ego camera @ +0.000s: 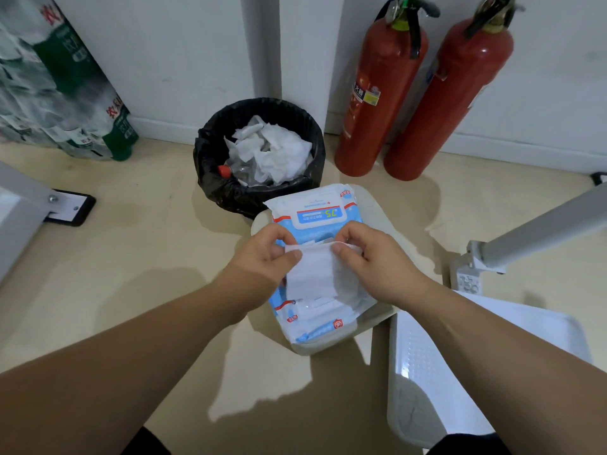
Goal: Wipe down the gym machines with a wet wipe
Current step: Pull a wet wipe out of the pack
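Note:
A blue and white pack of wet wipes [317, 211] lies on a small pale stool [377, 218] in the middle of the view. Above the pack hangs a white wet wipe [313, 274], held by its top edge. My left hand [266, 254] pinches the wipe's upper left corner. The upper right corner is pinched by my right hand [371, 254]. The wipe hangs down between both hands and covers the lower part of the pack.
A bin with a black liner [210, 165], holding crumpled white wipes and a plastic bottle, stands behind the stool. Two red fire extinguishers [381, 103] lean on the wall at right. White machine parts sit at left [23, 205] and right [538, 231]. A white plastic panel [427, 366] lies lower right.

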### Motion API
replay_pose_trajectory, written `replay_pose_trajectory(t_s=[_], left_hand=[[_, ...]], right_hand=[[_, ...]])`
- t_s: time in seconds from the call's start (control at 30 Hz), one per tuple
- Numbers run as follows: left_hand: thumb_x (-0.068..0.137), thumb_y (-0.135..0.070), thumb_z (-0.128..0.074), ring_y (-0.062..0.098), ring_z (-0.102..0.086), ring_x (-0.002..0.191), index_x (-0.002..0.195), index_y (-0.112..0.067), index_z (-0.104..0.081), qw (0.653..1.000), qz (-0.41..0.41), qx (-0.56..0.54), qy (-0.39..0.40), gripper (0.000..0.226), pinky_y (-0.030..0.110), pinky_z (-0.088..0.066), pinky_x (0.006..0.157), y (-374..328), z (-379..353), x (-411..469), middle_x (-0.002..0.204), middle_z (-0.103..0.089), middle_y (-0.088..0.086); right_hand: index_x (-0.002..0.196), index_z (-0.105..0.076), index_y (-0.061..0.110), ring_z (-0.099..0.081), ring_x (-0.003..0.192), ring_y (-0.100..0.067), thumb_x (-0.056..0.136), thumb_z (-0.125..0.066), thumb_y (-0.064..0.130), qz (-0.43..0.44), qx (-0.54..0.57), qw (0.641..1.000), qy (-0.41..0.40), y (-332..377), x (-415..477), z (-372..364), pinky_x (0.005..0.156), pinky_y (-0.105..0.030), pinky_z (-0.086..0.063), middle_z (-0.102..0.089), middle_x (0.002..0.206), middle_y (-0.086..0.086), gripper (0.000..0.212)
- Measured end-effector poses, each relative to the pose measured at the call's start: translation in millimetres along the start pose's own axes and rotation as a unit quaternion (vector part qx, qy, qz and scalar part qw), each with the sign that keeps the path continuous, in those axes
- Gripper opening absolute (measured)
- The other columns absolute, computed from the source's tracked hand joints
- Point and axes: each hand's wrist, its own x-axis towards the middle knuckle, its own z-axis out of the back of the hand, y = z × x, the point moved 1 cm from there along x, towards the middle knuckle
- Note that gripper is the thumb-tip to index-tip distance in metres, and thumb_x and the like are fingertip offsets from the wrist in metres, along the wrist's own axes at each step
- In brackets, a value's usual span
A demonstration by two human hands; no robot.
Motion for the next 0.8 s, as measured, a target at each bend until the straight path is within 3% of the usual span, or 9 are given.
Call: replay_pose_trajectory(t_s=[0.1, 0.2, 0.27, 0.33, 0.4, 0.5, 0.63, 0.73, 0.8], left_hand=[[0.096, -0.002, -0.064, 0.029, -0.076, 0.096, 0.116, -0.008, -0.067, 0.994, 0.033, -0.103, 0.023, 0.021, 0.041, -0.061, 0.088, -4, -8, -1, 0.103, -0.078, 0.011], [0.097, -0.005, -0.065, 0.031, -0.074, 0.099, 0.111, -0.004, -0.073, 0.990, 0.034, -0.135, -0.010, 0.016, 0.043, -0.059, 0.089, -9, -11, 1, 0.104, -0.078, 0.012], [0.097, -0.007, -0.065, 0.028, -0.073, 0.093, 0.106, -0.005, -0.074, 0.991, 0.016, -0.129, -0.028, 0.013, 0.042, -0.060, 0.084, -14, -11, 2, 0.101, -0.078, 0.013], [0.095, -0.007, -0.069, 0.024, -0.072, 0.088, 0.099, -0.007, -0.076, 0.996, -0.026, -0.079, -0.027, 0.009, 0.042, -0.058, 0.082, -18, -13, 1, 0.097, -0.078, 0.012], [0.091, -0.010, -0.074, 0.018, -0.070, 0.084, 0.088, -0.018, -0.078, 0.996, -0.081, -0.019, -0.030, 0.009, 0.039, -0.058, 0.078, -22, -17, -2, 0.089, -0.077, 0.002], [0.089, -0.006, -0.076, 0.007, -0.067, 0.075, 0.077, -0.025, -0.076, 0.989, -0.140, 0.017, -0.046, 0.023, 0.025, -0.054, 0.069, -29, -20, -4, 0.078, -0.073, -0.011], [0.089, -0.001, -0.074, 0.010, -0.070, 0.074, 0.081, -0.016, -0.077, 0.988, -0.152, -0.008, -0.038, 0.017, 0.026, -0.056, 0.068, -33, -18, -5, 0.078, -0.075, -0.008], [0.086, 0.000, -0.076, 0.003, -0.068, 0.078, 0.081, -0.027, -0.076, 0.967, -0.225, 0.085, -0.084, 0.028, 0.015, -0.049, 0.072, -32, -20, -4, 0.077, -0.071, -0.021], [0.084, 0.001, -0.073, -0.004, -0.064, 0.080, 0.087, -0.023, -0.080, 0.937, -0.288, 0.159, -0.114, 0.026, 0.010, -0.045, 0.073, -30, -22, -2, 0.072, -0.066, -0.025]], right_hand=[[0.085, -0.061, 0.023, -0.050, 0.063, -0.005, 0.101, -0.064, 0.025, -0.037, 0.112, 0.992, -0.031, 2, 0, 3, 0.062, -0.025, -0.041, -0.064, 0.076, 0.006, 0.016], [0.084, -0.068, 0.019, -0.057, 0.068, -0.017, 0.098, -0.069, 0.021, -0.072, 0.188, 0.978, -0.056, 1, -1, 10, 0.058, -0.033, -0.053, -0.068, 0.086, -0.015, 0.015], [0.079, -0.072, 0.022, -0.063, 0.071, -0.012, 0.093, -0.075, 0.018, -0.051, 0.128, 0.987, -0.081, -2, -1, 14, 0.068, -0.035, -0.059, -0.072, 0.081, -0.004, 0.015], [0.086, -0.074, 0.030, -0.065, 0.080, -0.004, 0.089, -0.079, 0.019, 0.011, 0.057, 0.993, -0.100, 0, -2, 13, 0.077, -0.027, -0.055, -0.072, 0.086, 0.010, 0.012], [0.101, -0.078, 0.023, -0.065, 0.087, -0.007, 0.088, -0.077, 0.021, 0.084, 0.031, 0.991, -0.101, 7, -4, 8, 0.079, -0.020, -0.051, -0.072, 0.095, 0.009, 0.013], [0.099, -0.078, 0.021, -0.063, 0.081, -0.006, 0.086, -0.074, 0.022, 0.126, 0.041, 0.982, -0.138, 19, -6, 7, 0.075, -0.015, -0.047, -0.068, 0.095, 0.007, 0.014], [0.083, -0.070, 0.033, -0.057, 0.064, -0.008, 0.087, -0.081, 0.016, 0.060, 0.077, 0.977, -0.188, 26, -7, 16, 0.064, -0.019, -0.044, -0.062, 0.072, 0.003, 0.021], [0.095, -0.066, 0.020, -0.073, 0.071, -0.021, 0.092, -0.077, 0.022, -0.051, 0.255, 0.959, -0.113, 41, -13, 15, 0.063, -0.028, -0.056, -0.072, 0.075, -0.009, 0.012], [0.100, -0.061, 0.010, -0.077, 0.081, -0.025, 0.090, -0.078, 0.024, -0.121, 0.366, 0.921, -0.059, 47, -16, 9, 0.067, -0.035, -0.062, -0.076, 0.084, -0.013, 0.024]])
